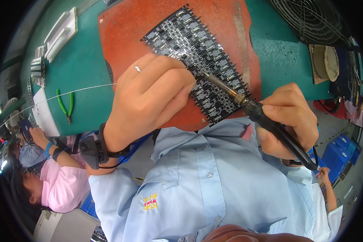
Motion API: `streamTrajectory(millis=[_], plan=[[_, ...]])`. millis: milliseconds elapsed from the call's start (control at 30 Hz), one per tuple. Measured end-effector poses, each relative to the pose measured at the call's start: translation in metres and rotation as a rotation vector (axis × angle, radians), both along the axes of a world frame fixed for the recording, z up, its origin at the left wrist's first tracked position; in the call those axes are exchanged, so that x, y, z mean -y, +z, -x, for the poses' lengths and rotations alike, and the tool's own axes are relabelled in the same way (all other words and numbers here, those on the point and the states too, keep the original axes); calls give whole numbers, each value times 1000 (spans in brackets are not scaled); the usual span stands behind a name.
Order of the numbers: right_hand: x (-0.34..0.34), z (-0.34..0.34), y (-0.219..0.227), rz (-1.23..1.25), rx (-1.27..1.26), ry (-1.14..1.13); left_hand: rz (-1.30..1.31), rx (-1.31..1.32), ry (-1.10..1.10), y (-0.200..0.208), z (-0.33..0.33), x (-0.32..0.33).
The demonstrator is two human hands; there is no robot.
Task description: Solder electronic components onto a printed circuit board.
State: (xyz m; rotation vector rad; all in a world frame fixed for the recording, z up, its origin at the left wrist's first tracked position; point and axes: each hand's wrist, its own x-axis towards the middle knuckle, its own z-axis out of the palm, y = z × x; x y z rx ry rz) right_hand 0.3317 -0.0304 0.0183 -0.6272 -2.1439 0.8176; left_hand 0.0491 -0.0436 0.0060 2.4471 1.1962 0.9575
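Head view: right hand (288, 121) grips the iron (246, 103), tip on the board (197, 52) lying on a red mat (125, 32). Left hand (149, 94) pinches wire (68, 93) there. Soldering seems underway; next joint needs a steady tip.

left hand (149, 94) curled palm-down, right hand (288, 121) fisted in grip

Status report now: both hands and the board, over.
Right hand grips soldering iron, tip on black circuit board. Left hand rests on board at the tip. Nothing blocking.
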Motion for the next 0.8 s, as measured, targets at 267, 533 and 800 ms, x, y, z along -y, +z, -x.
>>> streamTrajectory(millis=[267,533,800], plan=[[3,1,-3,-59,14,-13,-60,-99,-137,1,9,6],[4,-1,0,9,-25,-13,-120,-115,-125,-3,7,6],[6,-2,-2,32,-46,-11,-74,-114,-133,-1,8,8]])
